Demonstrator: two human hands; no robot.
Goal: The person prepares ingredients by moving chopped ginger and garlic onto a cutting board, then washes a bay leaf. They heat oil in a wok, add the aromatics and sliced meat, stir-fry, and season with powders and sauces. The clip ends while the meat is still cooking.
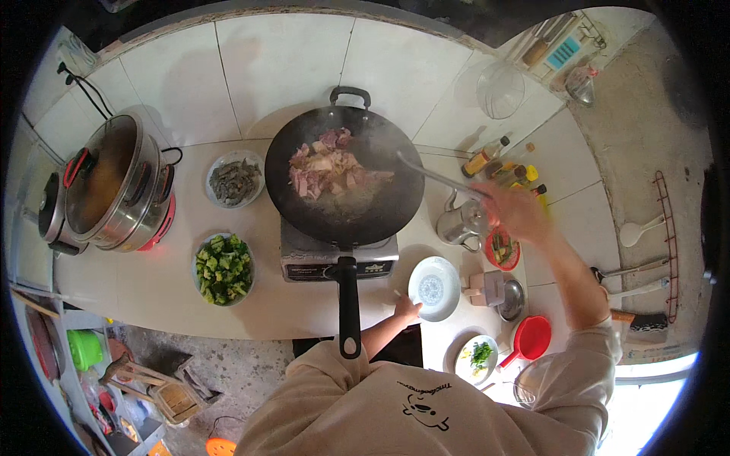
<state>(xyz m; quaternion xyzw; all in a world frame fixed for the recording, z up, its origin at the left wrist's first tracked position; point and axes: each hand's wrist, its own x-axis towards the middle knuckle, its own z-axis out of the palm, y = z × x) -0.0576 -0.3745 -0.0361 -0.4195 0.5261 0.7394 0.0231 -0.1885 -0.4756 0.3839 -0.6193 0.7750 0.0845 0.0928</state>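
A black wok (399, 199) with a long black handle rests on a portable cooker (296, 262). Chopped meat (325, 165) lies in the wok's left half, with liquid below it and steam rising. My right hand (522, 211), slightly blurred, grips the end of a metal cooking utensil (436, 175) whose far end is over the wok's right side; the shape of its head is unclear. My left hand (408, 309) holds a white plate (452, 290) with a patterned centre by its lower left edge, right of the cooker. Nothing lies on that plate.
Left of the wok stand a plate of grey shrimp (234, 179), a plate of broccoli (223, 271) and a steamer pot (117, 199). To the right are bottles (482, 161), a metal pot (456, 225), a red ladle (533, 337) and a plate of chopped greens (481, 354).
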